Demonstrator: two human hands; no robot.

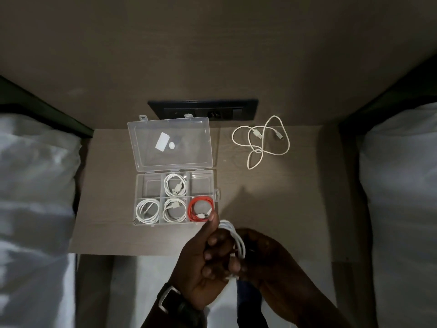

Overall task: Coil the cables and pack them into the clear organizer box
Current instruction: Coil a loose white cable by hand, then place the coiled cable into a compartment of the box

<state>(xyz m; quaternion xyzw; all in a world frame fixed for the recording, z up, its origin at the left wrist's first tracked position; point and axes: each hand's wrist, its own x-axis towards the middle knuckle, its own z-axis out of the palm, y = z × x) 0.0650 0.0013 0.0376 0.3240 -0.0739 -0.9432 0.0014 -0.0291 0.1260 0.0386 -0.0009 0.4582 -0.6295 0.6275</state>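
Note:
The clear organizer box point(142, 185) lies open on the bedside table, lid point(189, 152) folded back. Three white coiled cables point(175, 185) fill the top middle, bottom left and bottom middle compartments; a red coiled cable point(201, 209) lies in the bottom right one. The top left and top right compartments hold nothing. My left hand point(208, 263) and my right hand point(264, 259) meet below the box, both gripping a white coiled cable point(237, 242) between them. A loose white cable point(260, 140) lies tangled at the table's far right.
The table point(106, 185) sits between two beds with white bedding point(35, 185) at left and right. A black socket panel point(203, 110) is set in the wall behind the box. A watch is on my left wrist.

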